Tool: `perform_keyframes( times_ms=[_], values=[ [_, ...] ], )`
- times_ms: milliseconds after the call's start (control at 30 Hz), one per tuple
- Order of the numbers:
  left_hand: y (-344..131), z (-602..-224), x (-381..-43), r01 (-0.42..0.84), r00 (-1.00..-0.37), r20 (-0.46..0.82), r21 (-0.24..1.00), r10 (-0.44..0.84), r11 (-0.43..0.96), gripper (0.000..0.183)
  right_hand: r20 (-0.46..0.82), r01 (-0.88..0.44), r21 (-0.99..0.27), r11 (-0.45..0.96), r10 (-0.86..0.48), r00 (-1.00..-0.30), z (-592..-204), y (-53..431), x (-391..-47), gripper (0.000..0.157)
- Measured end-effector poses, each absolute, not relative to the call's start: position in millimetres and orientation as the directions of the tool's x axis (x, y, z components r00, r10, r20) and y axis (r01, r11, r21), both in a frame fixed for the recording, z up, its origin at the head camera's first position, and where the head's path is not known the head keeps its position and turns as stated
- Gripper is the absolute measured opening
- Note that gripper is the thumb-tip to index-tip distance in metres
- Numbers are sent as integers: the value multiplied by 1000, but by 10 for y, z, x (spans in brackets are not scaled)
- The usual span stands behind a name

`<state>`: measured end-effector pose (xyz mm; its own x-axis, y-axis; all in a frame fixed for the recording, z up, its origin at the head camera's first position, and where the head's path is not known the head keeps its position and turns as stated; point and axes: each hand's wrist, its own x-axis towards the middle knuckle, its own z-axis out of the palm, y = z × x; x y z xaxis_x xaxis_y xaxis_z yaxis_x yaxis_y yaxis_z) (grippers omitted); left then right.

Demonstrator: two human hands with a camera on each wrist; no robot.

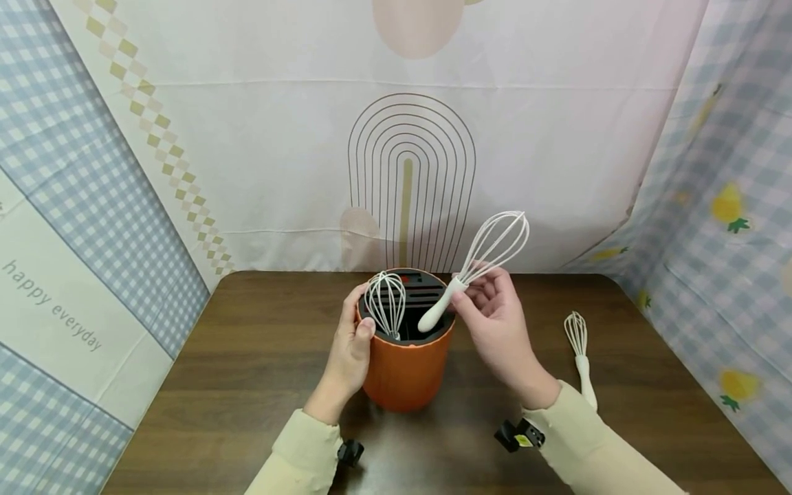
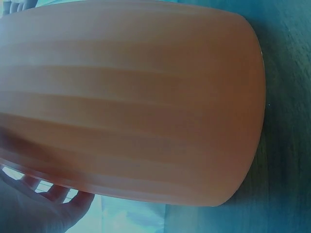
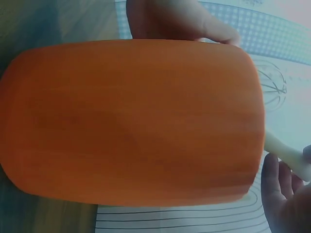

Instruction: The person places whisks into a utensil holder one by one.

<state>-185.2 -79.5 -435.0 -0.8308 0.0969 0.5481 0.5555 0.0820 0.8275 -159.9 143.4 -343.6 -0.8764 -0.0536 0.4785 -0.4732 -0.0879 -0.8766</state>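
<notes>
An orange utensil holder (image 1: 405, 378) with a black slotted insert stands upright on the table. My left hand (image 1: 348, 354) grips its left side near the rim, thumb toward the front. One white whisk (image 1: 386, 306) stands in the holder's front left opening, wire head up. Between thumb and fingers, my right hand (image 1: 501, 330) pinches a second white whisk (image 1: 438, 309) near the top of its handle. That whisk tilts, its wires up to the right and its handle end over the holder's opening. In the right wrist view, the holder (image 3: 131, 121) hides part of the whisk handle (image 3: 286, 155).
Another white whisk (image 1: 584, 375) lies on the brown wooden table (image 1: 266, 364), right of the holder beside my right forearm. A patterned cloth (image 1: 278, 158) hangs behind the table's back edge. Checked cloths flank both sides. Small black devices (image 1: 518, 436) sit at my wrists.
</notes>
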Motion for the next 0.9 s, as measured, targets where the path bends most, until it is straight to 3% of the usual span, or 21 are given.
perform_keyframes(
  times_ms=[267, 533, 900],
  values=[
    [-785, -4315, -1828, 545, -838, 538, 833, 94, 96, 51, 502, -503, -864, 7, -55, -863, -3470, 1332, -1602, 52],
    [-766, -3998, -1638, 549, -836, 542, 829, 87, 104, 52, 550, -555, -831, 46, -89, -830, -3493, 1261, -1599, 56],
    [-762, -3991, -1625, 532, -846, 527, 838, 78, 121, 52, 566, -583, -792, 181, -138, -813, -3308, 1124, -1426, 59]
  ],
)
